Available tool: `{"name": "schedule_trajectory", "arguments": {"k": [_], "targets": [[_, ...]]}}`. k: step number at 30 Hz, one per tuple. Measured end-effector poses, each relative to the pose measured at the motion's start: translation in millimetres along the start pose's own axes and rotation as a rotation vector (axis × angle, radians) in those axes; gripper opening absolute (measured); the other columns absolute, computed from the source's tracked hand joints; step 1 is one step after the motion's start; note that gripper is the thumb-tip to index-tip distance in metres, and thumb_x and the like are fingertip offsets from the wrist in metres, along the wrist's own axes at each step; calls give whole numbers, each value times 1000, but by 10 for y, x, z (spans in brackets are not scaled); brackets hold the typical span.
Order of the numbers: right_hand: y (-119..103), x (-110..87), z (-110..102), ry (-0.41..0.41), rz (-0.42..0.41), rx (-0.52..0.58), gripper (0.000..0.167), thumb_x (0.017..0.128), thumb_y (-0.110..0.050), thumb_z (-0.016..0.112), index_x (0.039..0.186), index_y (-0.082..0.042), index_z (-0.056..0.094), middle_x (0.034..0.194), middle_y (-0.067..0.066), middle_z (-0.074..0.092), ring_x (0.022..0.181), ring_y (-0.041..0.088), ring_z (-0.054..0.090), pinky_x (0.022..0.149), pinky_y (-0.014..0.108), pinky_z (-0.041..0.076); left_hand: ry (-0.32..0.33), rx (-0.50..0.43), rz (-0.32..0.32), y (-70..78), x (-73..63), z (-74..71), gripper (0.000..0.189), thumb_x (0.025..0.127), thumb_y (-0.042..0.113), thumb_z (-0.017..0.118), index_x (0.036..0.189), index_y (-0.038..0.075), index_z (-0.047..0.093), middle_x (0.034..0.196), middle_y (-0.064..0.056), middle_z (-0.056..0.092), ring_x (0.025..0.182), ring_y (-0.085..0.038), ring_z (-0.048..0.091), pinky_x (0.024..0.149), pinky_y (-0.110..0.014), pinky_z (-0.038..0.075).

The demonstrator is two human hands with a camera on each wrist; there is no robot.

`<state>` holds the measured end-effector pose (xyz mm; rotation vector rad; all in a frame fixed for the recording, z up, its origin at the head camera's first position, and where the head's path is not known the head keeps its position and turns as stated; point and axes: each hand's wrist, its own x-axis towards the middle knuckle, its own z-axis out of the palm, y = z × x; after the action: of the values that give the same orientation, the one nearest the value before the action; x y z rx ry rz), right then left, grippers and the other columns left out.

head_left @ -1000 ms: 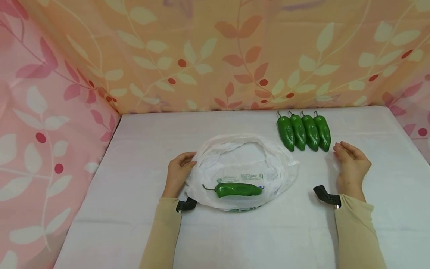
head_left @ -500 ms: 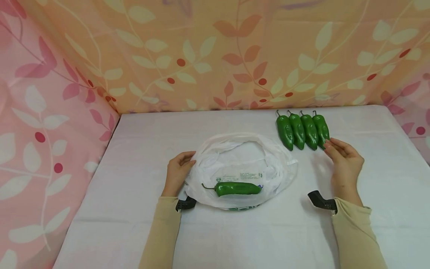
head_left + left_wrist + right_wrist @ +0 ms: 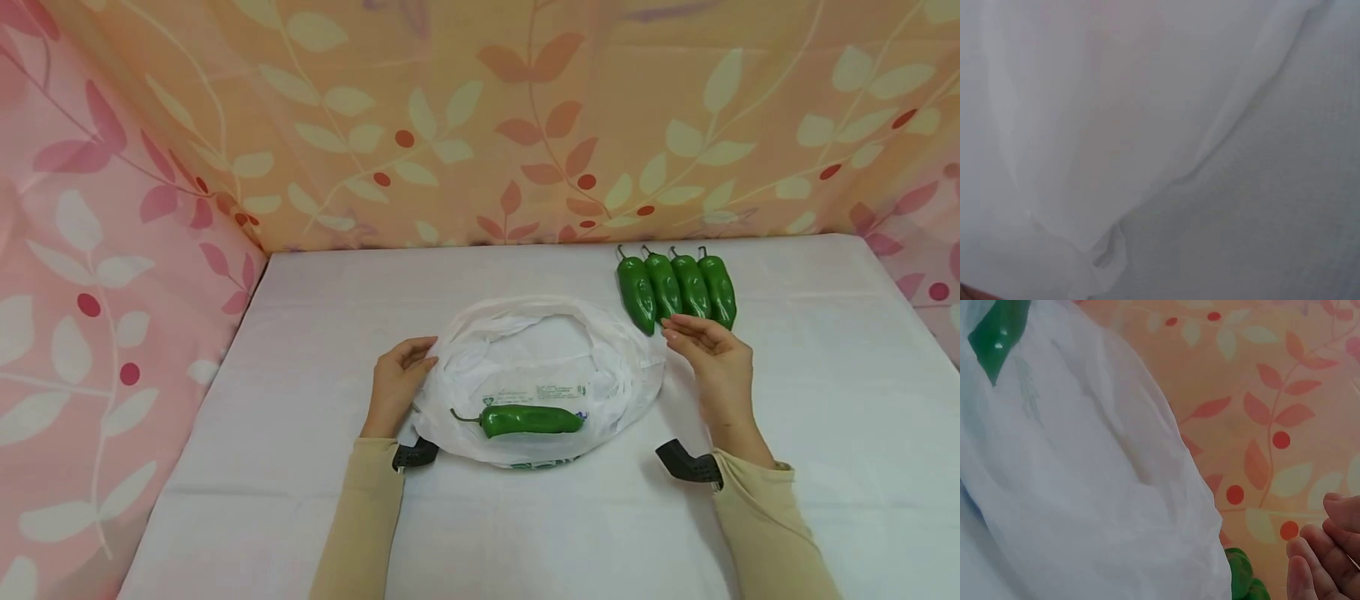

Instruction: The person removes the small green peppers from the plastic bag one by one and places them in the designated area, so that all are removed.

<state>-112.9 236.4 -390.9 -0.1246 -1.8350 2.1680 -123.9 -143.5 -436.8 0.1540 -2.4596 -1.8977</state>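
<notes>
A white plastic bag point(image 3: 626, 400) lies with its mouth spread wide; green print shows on it. Lengthwise in its mouth rests one long green pepper point(image 3: 532, 421), its stem toward the left. My left hand point(image 3: 397, 387) pinches the bag's left rim between thumb and fingers. Past the bag's right side, my right hand point(image 3: 720, 367) hovers at the lower tips of several green peppers point(image 3: 637, 293) in a row. Its fingers are loosely bent and hold nothing. In the right wrist view, the same fingers point(image 3: 1319, 562) hang apart from the bag point(image 3: 1116, 475).
A white cloth point(image 3: 300, 333) covers the table. Patterned orange fabric point(image 3: 450, 125) rises along the back edge, and pink fabric point(image 3: 105, 292) stands at the left. Black wrist cameras point(image 3: 686, 462) stick out from the sleeves.
My right hand has moved left, from the right of the pepper row to below its middle. The left hand, the bag and all the peppers have stayed put.
</notes>
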Motion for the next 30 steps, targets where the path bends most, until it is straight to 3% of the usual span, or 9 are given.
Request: {"name": "schedule_trajectory", "arguments": {"k": [11,19,30], "targets": [[74,-157,260,-291,8,-86,27,86,7,63,110,17,58,98,0,70,91,9,66,81,20,50,-6,-7,-13,23,-2,-18,28,88,5,66,116,6,66,115,-11,65,107,-21,60,93,-36,45],[131,-232,361,-409,56,-209,30,86,-2,67,111,13,60,99,3,70,91,9,65,79,20,51,-8,-5,-11,20,2,-11,29,88,6,66,117,6,66,116,-11,64,108,-21,60,94,-37,45],[181,-325,457,-537,108,-264,30,85,-4,69,111,11,61,106,19,67,92,16,67,78,23,52,-8,-12,-17,16,8,12,28,87,5,66,116,5,66,114,-12,65,106,-20,61,92,-34,46]]}}
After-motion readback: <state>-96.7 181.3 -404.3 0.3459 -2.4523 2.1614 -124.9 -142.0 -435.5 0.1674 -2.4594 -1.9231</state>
